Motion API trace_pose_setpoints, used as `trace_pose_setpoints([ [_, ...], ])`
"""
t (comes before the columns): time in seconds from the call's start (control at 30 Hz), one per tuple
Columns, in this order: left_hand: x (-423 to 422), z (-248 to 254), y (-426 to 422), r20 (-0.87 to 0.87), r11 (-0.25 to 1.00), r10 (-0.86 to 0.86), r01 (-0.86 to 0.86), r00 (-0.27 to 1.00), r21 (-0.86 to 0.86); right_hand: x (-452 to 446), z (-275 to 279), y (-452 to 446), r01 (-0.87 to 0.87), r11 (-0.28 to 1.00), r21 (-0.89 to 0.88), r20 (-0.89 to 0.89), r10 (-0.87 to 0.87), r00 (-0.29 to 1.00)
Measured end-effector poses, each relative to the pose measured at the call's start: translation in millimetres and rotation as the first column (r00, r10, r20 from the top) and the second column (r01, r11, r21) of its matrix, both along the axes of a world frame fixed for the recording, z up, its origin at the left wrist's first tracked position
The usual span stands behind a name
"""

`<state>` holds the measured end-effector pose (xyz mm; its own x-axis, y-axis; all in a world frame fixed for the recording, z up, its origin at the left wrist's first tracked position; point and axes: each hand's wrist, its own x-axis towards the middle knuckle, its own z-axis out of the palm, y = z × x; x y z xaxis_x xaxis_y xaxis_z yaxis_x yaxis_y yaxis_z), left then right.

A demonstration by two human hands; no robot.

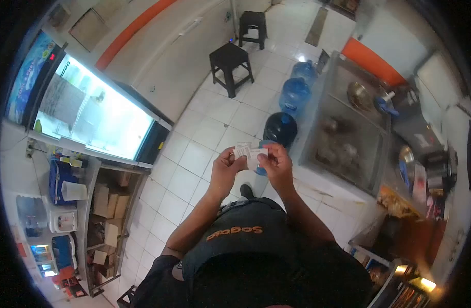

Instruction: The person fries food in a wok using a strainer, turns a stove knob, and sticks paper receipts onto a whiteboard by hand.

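Note:
Small white paper slips (252, 155) with faint print are held up between both hands, in front of the body and above the tiled floor. My left hand (228, 167) pinches their left side between thumb and fingers. On the right side, my right hand (276, 163) grips them, its thumb lying across the paper. Whether the slips are one torn piece or several cannot be made out. A dark apron (240, 256) with orange lettering covers the front of the body below the hands.
Water jugs (295, 95) stand on the floor beside a glass-topped chest freezer (343, 143) at the right. Two black stools (230, 64) stand ahead. A lit display fridge (91, 110) and a shelf with cardboard (107, 205) are at the left.

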<state>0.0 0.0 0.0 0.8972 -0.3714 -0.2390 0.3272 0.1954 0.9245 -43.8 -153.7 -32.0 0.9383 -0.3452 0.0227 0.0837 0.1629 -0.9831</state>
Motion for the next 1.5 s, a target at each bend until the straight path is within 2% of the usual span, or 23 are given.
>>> trace_pose_setpoints([
  [0.07, -5.6, 22.3, 14.2, -0.015, 0.998, 0.055, -0.056, 0.998, -0.021, 3.1, 14.3, 10.4, -0.044, 0.999, -0.026, 0.052, 0.046, 0.998],
  [0.1, 125.3, 14.0, -7.5, 0.037, 0.997, 0.076, -0.075, 0.996, -0.03, 138.1, 15.8, -13.7, -0.085, 0.993, -0.085, 0.07, 0.091, 0.993],
  [0.2, 191.6, 2.2, -19.0, -0.019, 0.994, 0.103, -0.103, 0.994, 0.021, 208.4, 20.0, -25.3, -0.226, 0.97, -0.086, -0.095, 0.217, 0.971],
  [0.37, 342.9, -44.8, -27.3, -0.125, 0.988, 0.138, -0.145, 0.982, -0.05, 347.0, -8.3, -55.7, -0.222, 0.975, 0.006, -0.111, 0.222, 0.969],
  [0.47, 443.9, -63.0, -36.8, -0.161, 0.981, 0.137, -0.156, 0.977, -0.111, 429.1, -71.5, -109.9, -0.119, 0.983, 0.137, -0.187, 0.144, 0.972],
  [0.53, 521.3, -57.7, -49.9, -0.148, 0.99, 0.064, -0.082, 0.987, -0.117, 450.9, -190.4, -164.2, 0.029, 0.966, 0.256, -0.313, 0.055, 0.948],
  [0.57, 558.3, -55.7, -61.7, -0.136, 0.99, 0.031, -0.049, 0.99, -0.133, 435.9, -305.6, -203.2, 0.077, 0.991, -0.11, -0.488, -0.122, 0.864],
  [0.6, 592.6, -56.5, -74.1, -0.09, 0.98, -0.001, -0.017, 0.996, -0.2, 407.4, -339.2, -207.3, 0.198, 0.899, -0.39, -0.444, -0.372, 0.815],
  [0.63, 626.7, -47.3, -93.5, -0.09, 0.983, -0.052, 0.035, 0.995, -0.18, 372.6, -361.1, -207.8, 0.23, 0.889, -0.396, -0.594, -0.44, 0.673],
  [0.73, 707.7, -28.5, -147.9, -0.066, 0.971, -0.22, 0.212, 0.973, -0.109, 270.0, -363.7, -182.0, 0.523, 0.848, -0.089, -0.966, -0.201, 0.163],
  [0.83, 776.7, -35.4, -214.5, -0.01, 0.926, -0.375, 0.375, 0.927, -0.036, 244.0, -341.9, -144.0, 0.717, 0.696, -0.035, -0.999, -0.052, 0.002],
  [1.0, 876.9, -58.3, -325.9, 0.082, 0.74, -0.668, 0.649, 0.739, 0.177, 342.4, -331.8, -170.0, 0.825, 0.562, 0.052, -0.998, 0.048, 0.03],
  [1.03, 892.5, -54.4, -348.3, 0.017, 0.664, -0.745, 0.739, 0.667, 0.116, 365.6, -337.2, -189.8, 0.827, 0.559, 0.061, -0.998, 0.037, 0.049],
  [1.1, 920.9, -12.7, -390.1, -0.003, 0.442, -0.89, 0.866, 0.455, 0.235, 411.0, -341.0, -234.7, 0.831, 0.551, 0.069, -0.998, 0.034, 0.06],
  [1.17, 958.2, 25.4, -430.7, -0.147, 0.101, -0.974, 0.915, 0.17, 0.39, 465.1, -354.6, -298.3, 0.798, 0.598, 0.074, -0.995, -0.01, 0.099],
  [1.2, 978.1, 14.6, -441.5, -0.209, 0.147, -0.958, 0.96, 0.198, 0.238, 499.9, -358.2, -334.0, 0.775, 0.626, 0.084, -0.992, -0.024, 0.126],
  [1.23, 1002.6, -18.6, -453.3, -0.223, 0.113, -0.96, 0.962, 0.17, 0.247, 541.9, -364.4, -382.6, 0.747, 0.66, 0.081, -0.983, -0.072, 0.171],
  [1.3, 1056.5, 14.5, -502.1, -0.23, -0.04, -0.973, 0.963, 0.023, 0.267, 641.5, -377.5, -493.6, 0.732, 0.677, 0.08, -0.884, -0.291, 0.366],
  [1.33, 1078.0, 5.9, -519.5, -0.231, -0.045, -0.973, 0.978, 0.003, 0.203, 699.6, -374.7, -524.2, 0.91, 0.29, 0.296, -0.552, -0.726, 0.41],
  [1.37, 1103.5, -11.2, -535.1, -0.224, -0.052, -0.974, 0.988, -0.019, 0.143, 749.7, -328.8, -591.0, 0.732, 0.673, 0.108, -0.716, -0.458, 0.527],
  [1.4, 1127.8, -28.3, -551.0, -0.219, -0.066, -0.975, 0.994, -0.046, 0.085, 787.8, -342.4, -638.7, 0.69, 0.719, 0.09, -0.629, -0.496, 0.598],
  [1.47, 1175.0, -58.9, -581.4, -0.159, -0.002, -0.987, 0.998, 0.008, 0.066, 885.4, -321.4, -722.7, 0.728, 0.681, -0.078, -0.706, -0.554, 0.442],
  [1.5, 1203.0, -67.6, -604.7, -0.129, 0.019, -0.991, 0.998, 0.026, 0.056, 922.4, -307.6, -755.9, 0.709, 0.701, -0.082, -0.659, -0.572, 0.488],
])
